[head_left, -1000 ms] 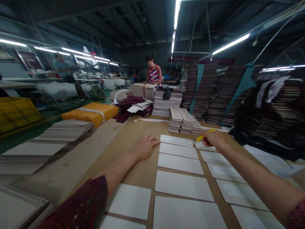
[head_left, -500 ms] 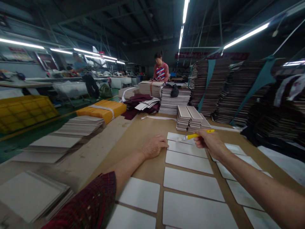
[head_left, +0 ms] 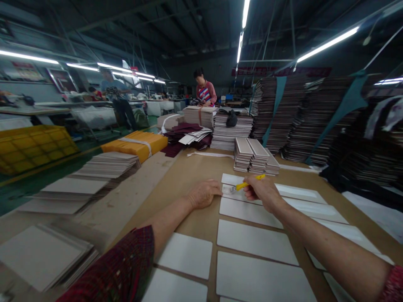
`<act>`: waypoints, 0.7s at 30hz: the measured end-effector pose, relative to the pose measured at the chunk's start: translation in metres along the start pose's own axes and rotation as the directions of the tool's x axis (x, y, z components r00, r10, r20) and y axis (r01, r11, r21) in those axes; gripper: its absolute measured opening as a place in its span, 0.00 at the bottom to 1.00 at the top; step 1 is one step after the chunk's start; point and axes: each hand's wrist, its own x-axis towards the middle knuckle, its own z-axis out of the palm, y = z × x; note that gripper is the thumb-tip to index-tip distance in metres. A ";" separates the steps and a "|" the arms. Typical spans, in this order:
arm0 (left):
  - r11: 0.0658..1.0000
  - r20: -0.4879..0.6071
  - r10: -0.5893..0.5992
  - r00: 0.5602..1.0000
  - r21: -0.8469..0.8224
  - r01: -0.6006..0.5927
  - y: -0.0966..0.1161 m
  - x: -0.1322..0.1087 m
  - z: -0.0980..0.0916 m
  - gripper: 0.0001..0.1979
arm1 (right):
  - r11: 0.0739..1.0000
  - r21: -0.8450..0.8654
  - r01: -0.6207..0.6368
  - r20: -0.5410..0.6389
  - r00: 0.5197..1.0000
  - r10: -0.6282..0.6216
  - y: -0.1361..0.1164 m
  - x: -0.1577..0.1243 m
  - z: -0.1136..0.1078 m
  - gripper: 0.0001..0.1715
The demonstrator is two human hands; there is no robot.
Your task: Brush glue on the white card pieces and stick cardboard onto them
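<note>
My right hand grips the yellow handle of a paintbrush. The bristles rest on the left end of a narrow white card, second from the far end of the middle column. Curled and low on the table, my left hand has its fingertips at that card's left edge; whether something is inside its fingers is hidden. Larger white cards lie flat nearer me in the same column. To the right, under my right forearm, another column of cards has glossy wet-looking patches.
Stacked narrow boards stand just beyond the cards. Tall dark stacks rise at the back right. A yellow bundle and grey board piles lie left. A person stands behind the far stacks.
My right hand and the brush have moved left and slightly nearer, from the farthest card to the second one's left end. My left hand has stayed in place.
</note>
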 end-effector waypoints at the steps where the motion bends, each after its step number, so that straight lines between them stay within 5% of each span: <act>1: 1.000 0.002 0.002 1.000 0.001 -0.002 0.000 0.000 0.000 0.18 | 1.000 -0.014 0.004 -0.005 1.000 -0.004 0.000 0.001 -0.002 0.04; 21: 0.999 -0.034 0.031 0.999 -0.032 -0.033 -0.005 0.000 0.001 0.20 | 0.976 -0.218 -0.011 -0.181 0.983 -0.029 0.018 0.007 -0.108 0.09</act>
